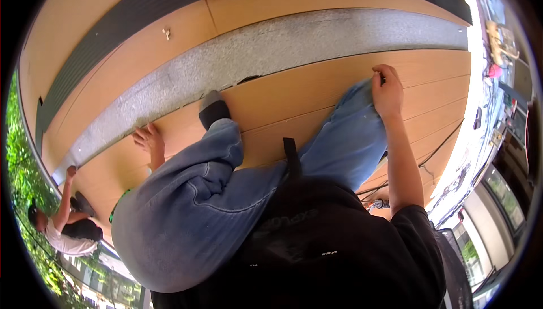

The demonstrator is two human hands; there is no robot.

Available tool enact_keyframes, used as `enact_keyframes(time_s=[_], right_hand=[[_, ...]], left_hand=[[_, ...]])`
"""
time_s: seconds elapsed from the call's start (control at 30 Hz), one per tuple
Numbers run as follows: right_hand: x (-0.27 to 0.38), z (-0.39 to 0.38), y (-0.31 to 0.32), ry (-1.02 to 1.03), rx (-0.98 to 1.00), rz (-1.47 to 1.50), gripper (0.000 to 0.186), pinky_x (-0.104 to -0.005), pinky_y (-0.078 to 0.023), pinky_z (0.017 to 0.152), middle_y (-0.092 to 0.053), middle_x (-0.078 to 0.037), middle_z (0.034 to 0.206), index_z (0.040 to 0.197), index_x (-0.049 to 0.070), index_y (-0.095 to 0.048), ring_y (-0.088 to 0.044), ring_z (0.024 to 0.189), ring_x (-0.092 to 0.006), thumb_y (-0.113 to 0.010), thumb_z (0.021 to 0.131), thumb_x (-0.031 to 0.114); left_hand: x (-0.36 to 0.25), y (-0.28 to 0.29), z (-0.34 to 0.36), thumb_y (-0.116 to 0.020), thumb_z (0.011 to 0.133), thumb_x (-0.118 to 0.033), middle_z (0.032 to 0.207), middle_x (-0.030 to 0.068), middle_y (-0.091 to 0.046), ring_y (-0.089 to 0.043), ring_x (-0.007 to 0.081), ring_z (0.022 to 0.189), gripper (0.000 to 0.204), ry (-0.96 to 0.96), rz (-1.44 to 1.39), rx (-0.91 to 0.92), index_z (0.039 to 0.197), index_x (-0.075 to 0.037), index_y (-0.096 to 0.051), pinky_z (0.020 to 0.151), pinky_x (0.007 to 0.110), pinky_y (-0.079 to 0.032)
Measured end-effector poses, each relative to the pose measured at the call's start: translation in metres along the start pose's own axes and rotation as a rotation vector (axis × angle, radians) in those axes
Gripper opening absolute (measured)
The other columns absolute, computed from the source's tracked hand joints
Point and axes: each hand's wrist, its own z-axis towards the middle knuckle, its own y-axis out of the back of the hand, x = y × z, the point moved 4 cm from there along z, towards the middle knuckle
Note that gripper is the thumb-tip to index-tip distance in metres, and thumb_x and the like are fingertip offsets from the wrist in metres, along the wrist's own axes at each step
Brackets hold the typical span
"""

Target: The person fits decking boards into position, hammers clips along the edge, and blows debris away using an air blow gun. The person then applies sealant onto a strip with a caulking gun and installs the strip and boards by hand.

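My left hand (148, 137) lies at the edge of an orange-brown plank (266, 102), its fingers spread and touching the board beside a bare grey strip (283, 40). My right hand (388, 91) is by my right knee, above the planks. Its fingers are curled in, with a small dark spot between thumb and forefinger; what it is, if anything, is too small to name. My left foot, in a dark sock (214, 109), rests on the plank near the strip's edge.
Across the far side runs a dark ribbed board (130, 23). Small metal pieces (166, 33) lie on the far planks. At far left another person (68, 224) crouches, a hand at the strip's end. Black cables (432, 156) and a tool (378, 203) lie at right.
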Motion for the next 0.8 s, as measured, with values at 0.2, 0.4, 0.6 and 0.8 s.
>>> enact_keyframes(time_s=[0.2,0.4,0.6,0.8], right_hand=[[-0.009,0.022,0.009,0.026,-0.111,-0.056,0.020,-0.0379,-0.055,0.087,-0.071,-0.010,0.115,0.111,0.006,-0.071,-0.070,0.097,-0.0281,-0.059,0.098,0.015],[-0.002,0.027,0.006,0.046,-0.109,-0.046,0.020,-0.0362,-0.054,0.088,-0.071,-0.010,0.117,0.111,0.005,-0.072,-0.069,0.099,-0.0281,-0.059,0.099,0.014],[-0.008,0.027,0.010,0.049,-0.099,-0.060,0.019,-0.0358,-0.054,0.088,-0.071,-0.010,0.116,0.111,0.005,-0.072,-0.069,0.100,-0.0277,-0.059,0.099,0.012],[-0.010,0.032,0.008,0.073,-0.108,-0.063,0.019,-0.0358,-0.054,0.088,-0.070,-0.011,0.116,0.111,0.004,-0.072,-0.070,0.098,-0.0277,-0.059,0.099,0.014]], left_hand=[[-0.109,0.034,0.001,-0.048,0.100,-0.066,0.171,0.0251,-0.010,-0.012,0.0448,0.154,0.084,0.046,-0.149,0.140,0.163,-0.013,-0.029,0.122,0.062,-0.018],[-0.129,0.048,-0.020,-0.054,0.102,-0.055,0.170,0.0273,-0.009,-0.009,0.0466,0.156,0.080,0.029,-0.182,0.212,0.163,-0.011,-0.028,0.125,0.058,-0.016],[-0.276,0.131,-0.049,-0.072,0.095,-0.035,0.133,0.0193,-0.056,-0.052,0.0373,0.127,0.054,-0.523,-0.354,0.087,0.136,-0.005,-0.055,0.109,0.051,-0.039],[-0.401,0.155,-0.093,-0.082,0.085,-0.030,0.092,0.0118,-0.068,-0.064,0.0335,0.094,0.034,-0.901,-0.517,0.353,0.100,-0.006,-0.064,0.085,0.046,-0.051]])
